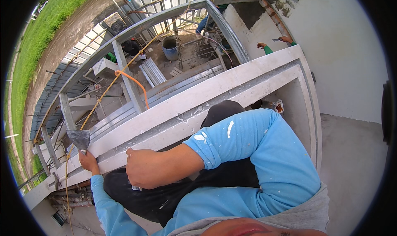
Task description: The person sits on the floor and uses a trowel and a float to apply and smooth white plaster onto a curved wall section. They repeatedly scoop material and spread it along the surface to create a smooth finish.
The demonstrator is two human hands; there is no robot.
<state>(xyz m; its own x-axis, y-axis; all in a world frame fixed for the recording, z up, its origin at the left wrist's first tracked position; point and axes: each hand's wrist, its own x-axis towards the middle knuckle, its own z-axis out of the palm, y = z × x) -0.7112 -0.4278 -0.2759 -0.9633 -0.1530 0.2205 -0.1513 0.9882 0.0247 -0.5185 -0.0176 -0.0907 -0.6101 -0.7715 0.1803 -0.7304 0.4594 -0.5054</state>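
My left hand (87, 162) grips the handle of a putty knife (78, 139), its wide grey blade pointing up past the ledge's outer edge. My right hand (144, 168) is closed in a fist in front of my body, above my dark trousers. A small pale edge of something shows below that fist; what it holds is hidden. Under both hands runs a long white ledge (198, 98) with a grey recessed groove (182, 119), smeared with white specks. White smears also mark my blue right sleeve (229, 130).
Beyond the ledge is a drop, with a curved metal frame (161, 16), a yellow rope (108, 88) and an orange strap (138, 82). Below stand a blue drum (170, 48) and metal sheets (152, 72). Another person's green-sleeved hands (284, 39) work near the right wall (343, 62).
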